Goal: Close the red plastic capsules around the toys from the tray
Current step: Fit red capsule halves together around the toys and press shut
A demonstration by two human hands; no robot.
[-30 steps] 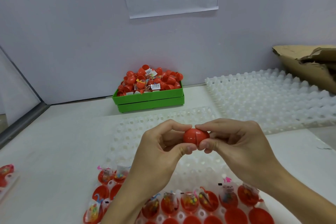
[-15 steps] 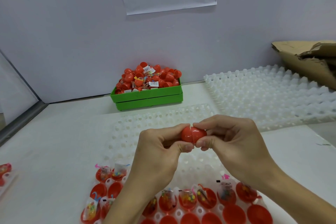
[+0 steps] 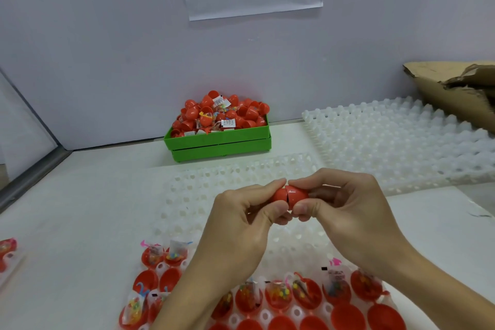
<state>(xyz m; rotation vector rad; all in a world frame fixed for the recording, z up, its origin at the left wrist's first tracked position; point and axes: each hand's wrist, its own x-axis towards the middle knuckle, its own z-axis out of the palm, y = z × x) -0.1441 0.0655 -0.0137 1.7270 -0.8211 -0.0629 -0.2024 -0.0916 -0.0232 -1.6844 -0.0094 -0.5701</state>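
A red plastic capsule [image 3: 290,194] is held in the air above the white tray [image 3: 241,177], its two halves pushed together with a thin seam showing. My left hand [image 3: 241,222] pinches its left half and my right hand [image 3: 348,211] pinches its right half, thumbs underneath. Below my wrists the near rows of the tray hold several open red capsule halves [image 3: 278,296], many with small bagged toys in them.
A green bin [image 3: 218,139] heaped with red capsules stands by the back wall. A second white tray [image 3: 401,142] lies at the right with a torn cardboard box [image 3: 455,88] behind it. Another red capsule piece [image 3: 6,248] lies at the left edge.
Both hands kept hold of the capsule and pressed its halves together; the hands shifted only slightly in the view.
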